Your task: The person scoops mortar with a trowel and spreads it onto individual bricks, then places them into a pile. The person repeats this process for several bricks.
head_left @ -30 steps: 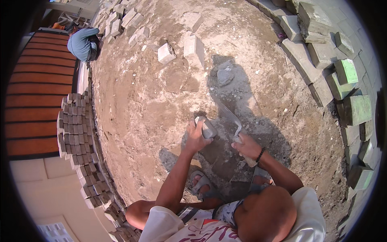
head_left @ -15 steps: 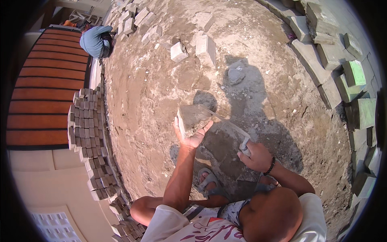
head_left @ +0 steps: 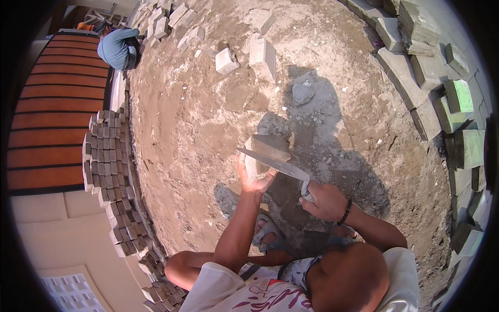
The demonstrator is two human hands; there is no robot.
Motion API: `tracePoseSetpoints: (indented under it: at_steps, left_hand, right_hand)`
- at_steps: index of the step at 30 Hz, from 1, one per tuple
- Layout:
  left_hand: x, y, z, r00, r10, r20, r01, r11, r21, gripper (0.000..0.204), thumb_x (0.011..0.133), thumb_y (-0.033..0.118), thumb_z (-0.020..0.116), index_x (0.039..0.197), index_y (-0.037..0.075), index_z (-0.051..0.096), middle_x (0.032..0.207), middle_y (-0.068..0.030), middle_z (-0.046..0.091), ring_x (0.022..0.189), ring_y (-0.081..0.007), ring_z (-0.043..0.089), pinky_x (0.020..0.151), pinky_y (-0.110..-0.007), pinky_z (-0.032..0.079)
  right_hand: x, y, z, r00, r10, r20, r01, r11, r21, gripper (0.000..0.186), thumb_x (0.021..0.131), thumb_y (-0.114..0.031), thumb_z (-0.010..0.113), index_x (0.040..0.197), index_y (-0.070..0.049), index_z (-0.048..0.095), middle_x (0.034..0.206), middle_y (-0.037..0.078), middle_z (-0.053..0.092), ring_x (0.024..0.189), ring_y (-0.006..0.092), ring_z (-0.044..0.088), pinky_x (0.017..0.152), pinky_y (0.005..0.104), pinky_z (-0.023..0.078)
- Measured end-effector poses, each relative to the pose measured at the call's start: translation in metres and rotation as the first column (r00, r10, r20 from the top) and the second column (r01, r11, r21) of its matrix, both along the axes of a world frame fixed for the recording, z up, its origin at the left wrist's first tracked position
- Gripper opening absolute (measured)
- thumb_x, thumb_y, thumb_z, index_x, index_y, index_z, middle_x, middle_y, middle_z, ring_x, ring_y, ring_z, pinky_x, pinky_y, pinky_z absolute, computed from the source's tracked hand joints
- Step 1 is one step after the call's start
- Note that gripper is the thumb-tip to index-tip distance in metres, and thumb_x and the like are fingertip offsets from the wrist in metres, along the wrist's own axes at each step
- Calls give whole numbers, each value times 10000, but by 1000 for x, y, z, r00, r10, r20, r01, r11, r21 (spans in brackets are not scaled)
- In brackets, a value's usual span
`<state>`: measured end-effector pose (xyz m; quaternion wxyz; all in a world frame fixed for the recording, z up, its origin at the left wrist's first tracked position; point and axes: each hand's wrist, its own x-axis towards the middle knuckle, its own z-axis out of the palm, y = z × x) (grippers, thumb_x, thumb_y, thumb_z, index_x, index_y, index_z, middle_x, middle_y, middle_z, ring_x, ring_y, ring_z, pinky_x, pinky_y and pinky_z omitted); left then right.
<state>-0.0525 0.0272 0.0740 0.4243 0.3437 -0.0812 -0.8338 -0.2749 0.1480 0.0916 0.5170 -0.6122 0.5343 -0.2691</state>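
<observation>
My left hand (head_left: pixel 257 179) is closed around the lower part of a grey paving block (head_left: pixel 276 146), held up above the dirt in front of my knees. In my right hand (head_left: pixel 328 203) is the handle of a trowel (head_left: pixel 275 164). Its long, thin metal blade points up and to the left and crosses in front of the block's near side. Whether the blade touches the block or only passes over it, I cannot tell. Part of the block is hidden behind the blade and my fingers.
Loose blocks (head_left: pixel 262 58) lie on the bare dirt (head_left: pixel 182 135) ahead. Stacked pavers (head_left: pixel 109 151) line the left wall beside an orange slatted gate (head_left: pixel 57 112). Larger concrete blocks (head_left: pixel 427 73) border the right. A person in blue (head_left: pixel 118 49) crouches at the far left.
The paving block has moved slightly right and turned in my left hand. The trowel blade has swung left, from beside the block to across its near side.
</observation>
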Motion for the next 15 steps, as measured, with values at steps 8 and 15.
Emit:
tracePoseSetpoints:
  at_steps: [8,15]
  left_hand:
    - [6,11,2,989,-33,142,19,995,103,711,892,677,401,1399,184,477,1408,-145,485,1225,-416,490,929,-651,402]
    - [-17,4,-5,979,47,200,-82,982,170,744,843,717,434,1370,196,492,1361,-106,517,1210,-382,498,941,-594,404]
  right_hand:
    - [-10,9,-8,1000,-16,-6,16,999,31,359,876,-273,604,1070,25,558,779,255,647,765,450,644,701,523,511]
    - [3,8,-35,1000,11,-13,-13,995,-97,323,867,-265,613,1045,0,565,732,229,638,701,446,634,652,522,510]
